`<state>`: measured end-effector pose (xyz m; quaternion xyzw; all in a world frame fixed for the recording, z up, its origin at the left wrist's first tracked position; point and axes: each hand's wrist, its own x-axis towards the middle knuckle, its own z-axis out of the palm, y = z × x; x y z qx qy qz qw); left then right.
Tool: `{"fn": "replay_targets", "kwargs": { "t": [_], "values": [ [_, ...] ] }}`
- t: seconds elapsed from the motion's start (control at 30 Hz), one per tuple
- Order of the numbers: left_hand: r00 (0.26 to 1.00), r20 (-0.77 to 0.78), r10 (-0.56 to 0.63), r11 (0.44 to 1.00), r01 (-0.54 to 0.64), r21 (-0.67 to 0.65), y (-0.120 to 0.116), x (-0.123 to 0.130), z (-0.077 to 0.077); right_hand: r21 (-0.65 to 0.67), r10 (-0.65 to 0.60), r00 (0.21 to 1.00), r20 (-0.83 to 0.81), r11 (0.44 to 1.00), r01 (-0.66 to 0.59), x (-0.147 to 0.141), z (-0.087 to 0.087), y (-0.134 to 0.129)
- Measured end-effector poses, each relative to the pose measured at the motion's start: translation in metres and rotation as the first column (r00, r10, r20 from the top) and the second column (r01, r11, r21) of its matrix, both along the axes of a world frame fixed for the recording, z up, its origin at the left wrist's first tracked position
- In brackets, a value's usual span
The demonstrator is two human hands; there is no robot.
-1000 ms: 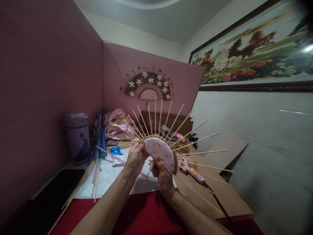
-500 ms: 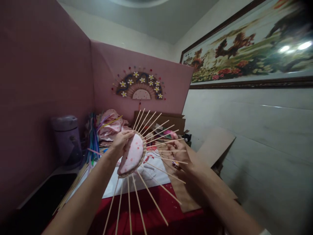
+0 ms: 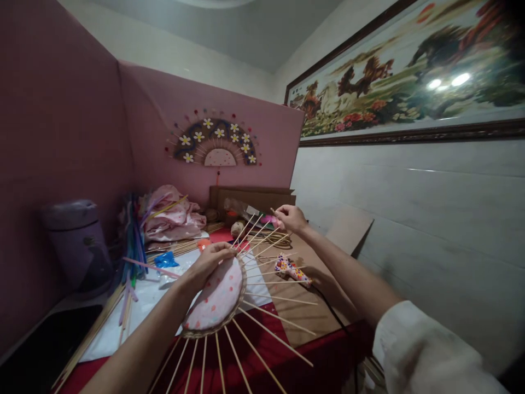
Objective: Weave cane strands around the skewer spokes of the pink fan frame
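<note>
My left hand [image 3: 211, 262] grips the upper end of a half-round fan base [image 3: 217, 298], covered in pale pink spotted fabric with a braided cord edge. Thin wooden sticks [image 3: 227, 345] spread from its curved edge like rays, toward the right and downward. My right hand [image 3: 292, 219] is raised beyond the upper sticks, its thumb and fingers pinched together. A small brownish tip shows at these fingers, too small to name. Below that hand a flower-patterned glue gun [image 3: 293, 271] lies on brown cardboard, partly behind the stick ends.
A finished fan [image 3: 219, 142] with white flowers hangs on the pink board. Bunched pink fabric [image 3: 170, 216], colourful pipe cleaners [image 3: 133, 235] and a purple flask [image 3: 77, 246] stand at left. A ball of twine [image 3: 237, 229] lies behind the sticks; a blue packet [image 3: 166, 259] rests on white paper.
My right hand has left the sticks and moved up and away. The fan base has come lower and nearer. The view has turned rightward, and the glue gun shows more fully.
</note>
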<state>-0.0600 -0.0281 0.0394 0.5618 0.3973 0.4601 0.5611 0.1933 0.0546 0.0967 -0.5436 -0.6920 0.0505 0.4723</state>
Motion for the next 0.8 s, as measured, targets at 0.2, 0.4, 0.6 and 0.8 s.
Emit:
{"fn": "replay_targets", "kwargs": {
  "t": [0.2, 0.4, 0.6, 0.8],
  "values": [
    [0.999, 0.028, -0.027, 1.000, 0.028, -0.012, -0.002, -0.005, -0.016, -0.055, -0.006, 0.980, 0.200, 0.998, 0.017, -0.018, 0.011, 0.009],
    [0.996, 0.041, -0.080, 0.997, 0.080, -0.014, -0.002, -0.005, -0.020, -0.146, 0.037, 0.960, 0.278, 0.989, 0.004, -0.034, 0.012, 0.016],
    [0.998, 0.032, -0.055, 0.998, 0.055, 0.004, -0.005, -0.004, -0.019, -0.220, 0.071, 0.952, 0.299, 0.975, -0.004, -0.040, 0.011, 0.021],
    [0.998, 0.041, -0.052, 0.999, 0.052, -0.006, -0.005, -0.002, -0.018, -0.273, 0.116, 0.945, 0.306, 0.961, -0.030, -0.039, 0.015, 0.022]
  ]
}}
